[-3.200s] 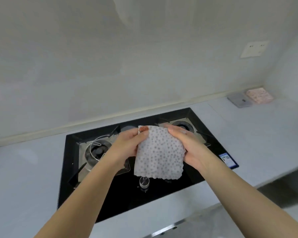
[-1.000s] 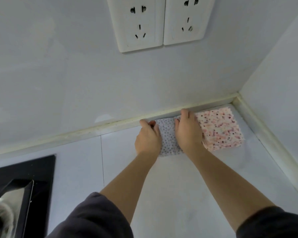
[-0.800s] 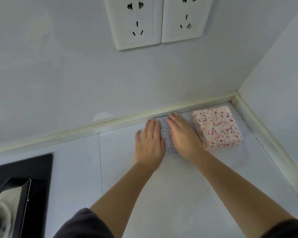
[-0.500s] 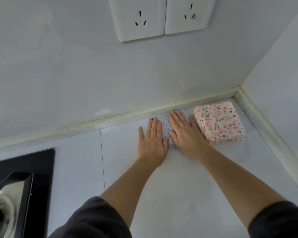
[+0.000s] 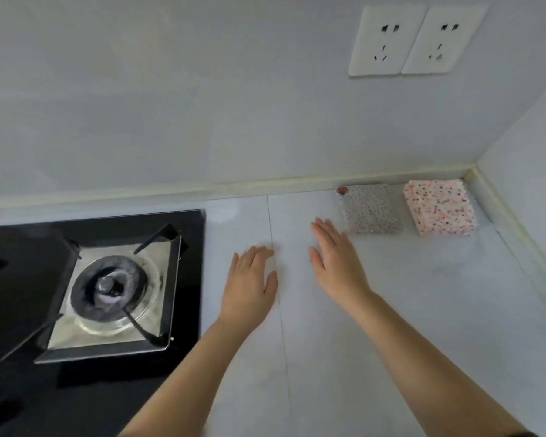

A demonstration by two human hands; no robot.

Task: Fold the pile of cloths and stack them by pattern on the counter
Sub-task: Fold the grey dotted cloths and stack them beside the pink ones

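A folded grey dotted cloth (image 5: pixel 372 209) lies flat on the white counter (image 5: pixel 344 342) against the back wall. Right of it, in the corner, sits a thicker stack of pink speckled cloths (image 5: pixel 440 207). My right hand (image 5: pixel 336 263) hovers over the counter just left of and nearer than the dotted cloth, fingers straight, holding nothing. My left hand (image 5: pixel 249 285) is further left, palm down with relaxed fingers, also holding nothing. Neither hand touches a cloth.
A black gas hob (image 5: pixel 76 288) with a burner and pan support fills the left side. Two white wall sockets (image 5: pixel 416 39) sit above the cloths. The side wall (image 5: pixel 530 146) closes the counter at the right.
Both hands have lifted off the dotted cloth and drawn back left and toward me. The cloth stays folded by the wall. The view has swung left, bringing the hob into sight.
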